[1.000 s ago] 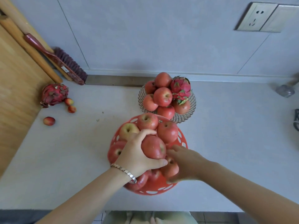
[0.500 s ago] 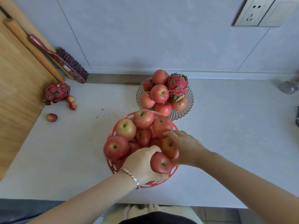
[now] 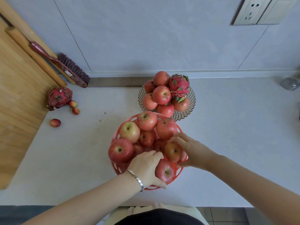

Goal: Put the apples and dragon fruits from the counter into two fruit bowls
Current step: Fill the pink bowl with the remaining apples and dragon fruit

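Two bowls on counter [image 3: 227, 143]: red plastic bowl [image 3: 121, 170] in front, wire bowl [image 3: 188, 113] just behind, both piled w/ apples. Wire one also has a dragon fruit [image 3: 179, 86] on top. L hand [image 3: 146, 166] grips red apple [image 3: 164, 172] at red bowl's near rim. R hand [image 3: 193, 153] curls round orange-red apple [image 3: 173, 151] right beside it. Second dragon fruit [image 3: 59, 97] lies on counter far left, by wooden board [image 3: 19, 95].
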